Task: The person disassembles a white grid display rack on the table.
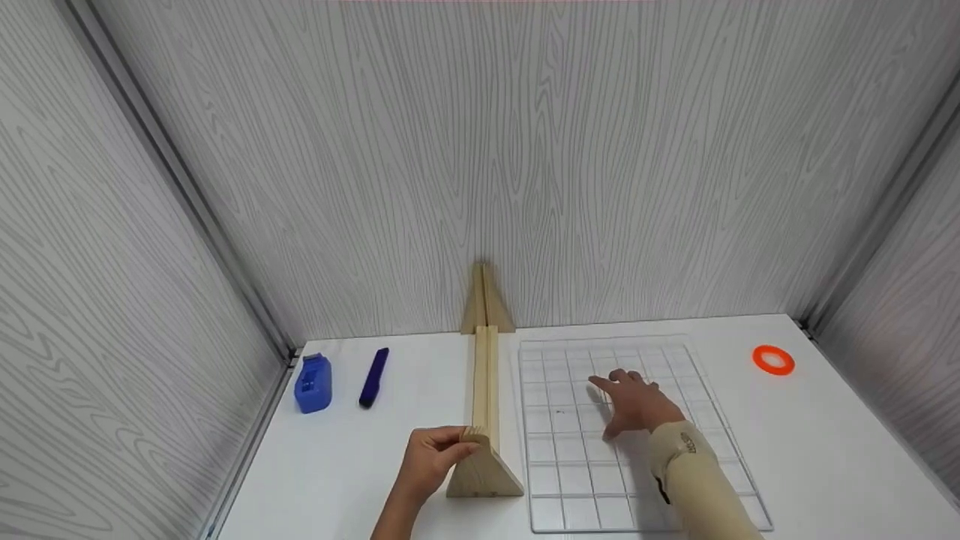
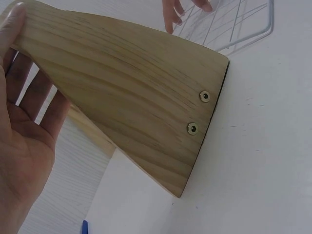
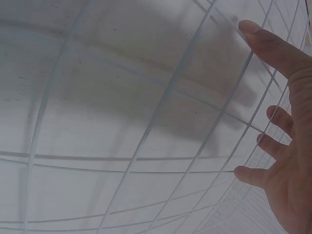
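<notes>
A wooden stand with a trapezoid end panel (image 1: 484, 474) runs from near the front toward the back wall. At the panel's narrow top, my left hand (image 1: 431, 463) pinches it between thumb and fingers. Two bolts show low on the wooden panel (image 2: 117, 83) in the left wrist view. On the right lies a white wire grid (image 1: 574, 461), flat on the table. Over that grid hovers my right hand (image 1: 636, 405), fingers spread and holding nothing. In the right wrist view its thumb (image 3: 273, 46) is near the wires; whether it touches them I cannot tell.
A blue bottle-shaped object (image 1: 313, 384) and a dark purple, knife-like object (image 1: 373, 379) lie to the left on the white table (image 1: 337, 480). An orange ring (image 1: 759, 363) is at the right. Grey wood-patterned panels (image 1: 525, 150) enclose the back and sides.
</notes>
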